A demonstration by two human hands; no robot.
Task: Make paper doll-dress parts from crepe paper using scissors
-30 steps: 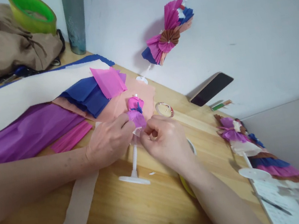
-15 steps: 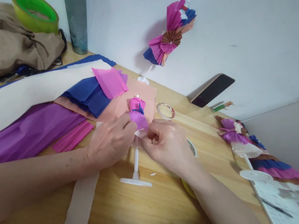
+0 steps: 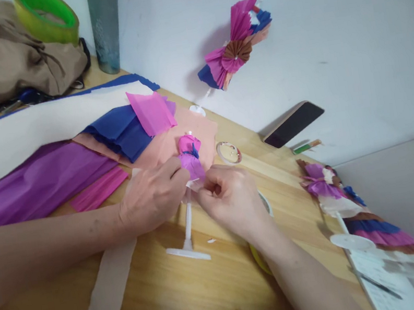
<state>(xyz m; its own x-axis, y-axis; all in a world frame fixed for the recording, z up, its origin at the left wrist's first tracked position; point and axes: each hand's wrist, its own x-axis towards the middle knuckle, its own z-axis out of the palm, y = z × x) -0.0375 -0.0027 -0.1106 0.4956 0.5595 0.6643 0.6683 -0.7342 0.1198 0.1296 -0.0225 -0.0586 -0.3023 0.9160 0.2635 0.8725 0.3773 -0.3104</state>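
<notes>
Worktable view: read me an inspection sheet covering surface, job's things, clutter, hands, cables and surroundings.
Surface: wooden table, with a small scrap near the stand.
Job's things: paper-dressed figure on the white stand; pale paper at its lower part.
Clutter: purple sheet, white sheet, brown cloth, tape roll, bottle.
Hands: left hand and right hand meet at the pale paper; exact grip partly hidden.
Cables: nothing seen.
Surroundings: white wall; phone beside it.
</notes>
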